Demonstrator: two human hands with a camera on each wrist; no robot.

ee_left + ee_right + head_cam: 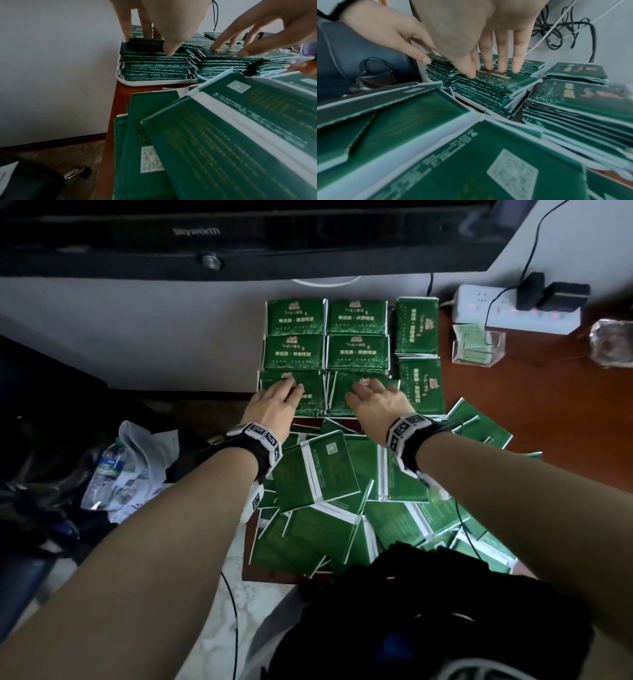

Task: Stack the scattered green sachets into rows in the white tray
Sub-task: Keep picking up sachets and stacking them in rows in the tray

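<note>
The head camera looks down from high up, over both arms, at the white tray (263, 337) in the upper middle of the frame. The left wrist camera sits low and close over the loose sachets (214, 142) and looks forward to the tray at the top. The right wrist camera does the same from the other side. All three views share the near stacks (489, 86) under both hands.

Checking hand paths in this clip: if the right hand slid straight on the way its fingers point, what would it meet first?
Probably the next stack of green sachets behind the stack that the right hand presses flat. The two stacks look equally tall, so the fingers might glide over its top; depth is unclear.
</note>
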